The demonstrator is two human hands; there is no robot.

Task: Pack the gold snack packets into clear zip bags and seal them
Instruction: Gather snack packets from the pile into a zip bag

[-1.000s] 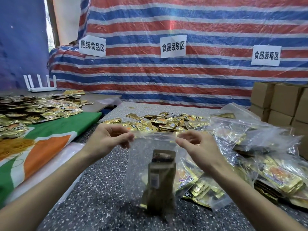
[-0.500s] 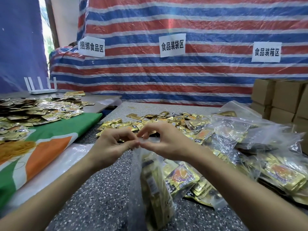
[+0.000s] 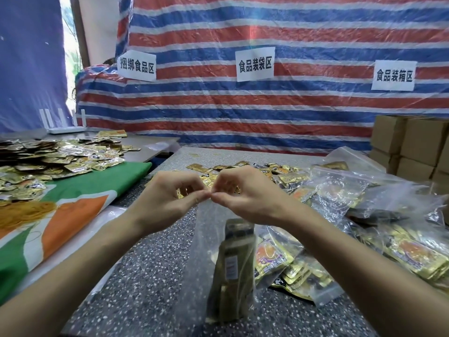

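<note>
Both hands meet at the top edge of a clear zip bag: the left hand and the right hand each pinch the zip strip between thumb and forefinger, and their fingertips are almost touching each other at the middle. The bag hangs down from this pinch to the speckled counter, and a stack of gold snack packets stands upright inside it.

I judge that the sealing is in progress, with the strip not yet pressed along its whole length. The risk is that the two sides of the strip do not sit exactly one on the other; then the fingers slide along and the seal stays open in some part. The film is thin and slippery, so it can also escape from the pinch, and the heavy stack could tip the bag over.

More loose gold packets lie behind the hands, and filled bags are piled at the right, near enough to catch the hanging bag.
</note>
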